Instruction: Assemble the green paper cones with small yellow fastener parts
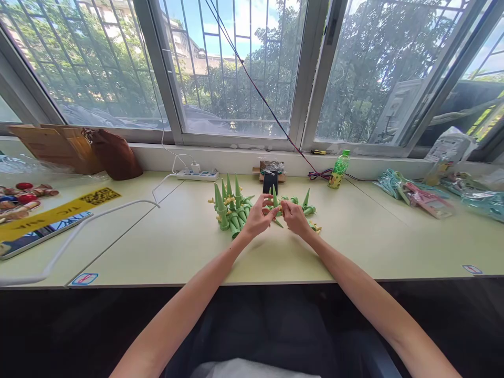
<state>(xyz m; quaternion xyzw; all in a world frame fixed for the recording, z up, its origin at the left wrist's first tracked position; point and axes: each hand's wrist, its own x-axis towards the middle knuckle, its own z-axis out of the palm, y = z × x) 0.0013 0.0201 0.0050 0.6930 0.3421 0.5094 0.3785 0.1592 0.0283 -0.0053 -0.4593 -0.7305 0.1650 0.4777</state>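
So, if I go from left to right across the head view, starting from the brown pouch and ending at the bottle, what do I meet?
Brown drawstring pouch, white plastic power strip, larger cluster of green plastic cones, left hand, right hand, green-capped plastic bottle.

Green cones (222, 212), some upright and others on their sides, crowd the middle of a pale table (165, 252), with a white power strip (205, 176) behind, a green bottle (338, 172) and bagged items (427, 200) at right, and a brown pouch (118, 157) at left.
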